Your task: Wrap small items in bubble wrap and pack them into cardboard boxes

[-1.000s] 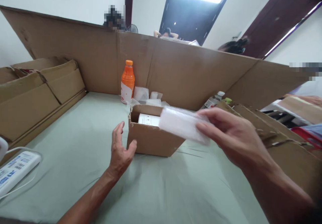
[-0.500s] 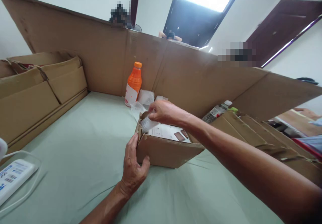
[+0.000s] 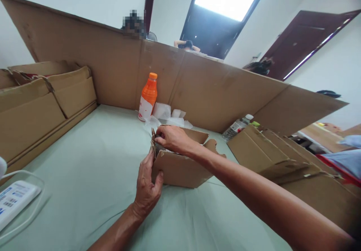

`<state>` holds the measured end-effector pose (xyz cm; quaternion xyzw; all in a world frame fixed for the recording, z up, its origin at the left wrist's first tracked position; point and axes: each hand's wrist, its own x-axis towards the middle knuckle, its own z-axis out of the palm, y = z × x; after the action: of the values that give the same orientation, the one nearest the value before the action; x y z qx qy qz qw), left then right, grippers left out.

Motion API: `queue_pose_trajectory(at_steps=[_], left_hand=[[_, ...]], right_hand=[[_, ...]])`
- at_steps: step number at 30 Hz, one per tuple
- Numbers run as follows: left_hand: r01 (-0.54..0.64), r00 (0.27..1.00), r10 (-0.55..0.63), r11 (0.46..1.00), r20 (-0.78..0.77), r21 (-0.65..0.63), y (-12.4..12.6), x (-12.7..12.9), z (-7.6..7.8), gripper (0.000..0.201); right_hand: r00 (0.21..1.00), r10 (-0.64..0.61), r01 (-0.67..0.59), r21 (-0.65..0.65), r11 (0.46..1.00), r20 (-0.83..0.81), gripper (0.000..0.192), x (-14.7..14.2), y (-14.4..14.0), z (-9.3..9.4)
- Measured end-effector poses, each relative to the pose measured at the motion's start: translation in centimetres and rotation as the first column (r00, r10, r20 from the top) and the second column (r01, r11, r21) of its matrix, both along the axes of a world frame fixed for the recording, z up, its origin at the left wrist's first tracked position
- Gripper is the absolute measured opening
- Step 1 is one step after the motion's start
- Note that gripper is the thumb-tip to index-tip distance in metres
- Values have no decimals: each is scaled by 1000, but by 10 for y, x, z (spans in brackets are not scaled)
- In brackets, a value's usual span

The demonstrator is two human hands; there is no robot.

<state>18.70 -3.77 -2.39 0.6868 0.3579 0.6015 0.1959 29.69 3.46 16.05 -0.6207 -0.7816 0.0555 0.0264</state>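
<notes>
An open cardboard box rests on the pale green cloth in front of me. My left hand grips its near left corner, fingers along the left side and thumb against the front wall. Fingers curled, my right hand is down at the box's left end, pressing on bubble wrap just inside the wall. Most of that wrap, and the white printed package in the box, is hidden under the right hand and forearm.
An orange-capped bottle stands behind the box beside loose bubble wrap. A clear bottle leans near cardboard boxes at right. More boxes and a power strip are at left. A cardboard partition runs behind; people are beyond.
My right hand has moved lower and left into the box's end, and the bubble wrap has sunk inside. The far wall and right flap now show more. My left hand keeps its hold.
</notes>
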Motion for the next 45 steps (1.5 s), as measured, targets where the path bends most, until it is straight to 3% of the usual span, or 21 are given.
queue_pose_trajectory(at_steps=[4, 7, 8, 10, 12, 13, 16, 19, 23, 26, 30, 33, 37, 41, 45], left_hand=[[-9, 1000, 9, 1000, -2, 25, 1, 0, -1, 65], [-7, 1000, 7, 1000, 1, 12, 0, 0, 0, 65], [-7, 1000, 7, 1000, 2, 5, 0, 0, 0, 65], [-10, 1000, 10, 1000, 1, -16, -1, 0, -1, 66], [-9, 1000, 9, 998, -5, -54, -3, 1, -2, 65], [-7, 1000, 6, 997, -7, -79, -3, 1, -3, 65], [5, 1000, -4, 988, 3, -152, -6, 1, -8, 61], [18, 999, -11, 968, 30, -249, -6, 0, -14, 57], [37, 998, -16, 929, 62, -369, -3, 3, -19, 57], [18, 999, -4, 913, 34, -408, -15, 6, -19, 63], [16, 990, -58, 952, -129, -305, -70, -2, -26, 73], [92, 961, -144, 972, -236, -217, -123, -18, -29, 79], [147, 945, -213, 954, -248, -260, -162, -30, -22, 83], [177, 950, -253, 918, -180, -356, -165, -27, -20, 86], [140, 974, -201, 901, -108, -410, -142, -34, -22, 90]], right_hand=[[976, 0, 29, 130, 991, -216, 18, 18, -31, 27], [919, 23, 145, 391, 909, -395, 17, 52, -80, 29], [905, 16, 214, 486, 848, -426, 17, 67, -100, 21], [859, -45, 402, 618, 675, -510, 17, 97, -139, -9], [753, -167, 603, 566, 562, -637, 23, 123, -172, -51], [687, -234, 674, 482, 560, -688, 27, 132, -185, -73], [575, -365, 694, 200, 691, -732, 44, 139, -203, -127], [538, -389, 641, 63, 765, -748, 54, 127, -196, -149], [505, -361, 587, 6, 810, -784, 57, 116, -174, -150], [470, -366, 590, -23, 807, -803, 61, 119, -171, -151], [394, -386, 625, -65, 778, -834, 59, 133, -194, -164], [350, -353, 638, -55, 768, -867, 55, 143, -221, -174], [291, -303, 635, -53, 771, -907, 63, 139, -240, -177], [272, -275, 565, -78, 821, -922, 67, 126, -222, -173], [285, -177, 430, -39, 902, -942, 75, 108, -161, -175]])
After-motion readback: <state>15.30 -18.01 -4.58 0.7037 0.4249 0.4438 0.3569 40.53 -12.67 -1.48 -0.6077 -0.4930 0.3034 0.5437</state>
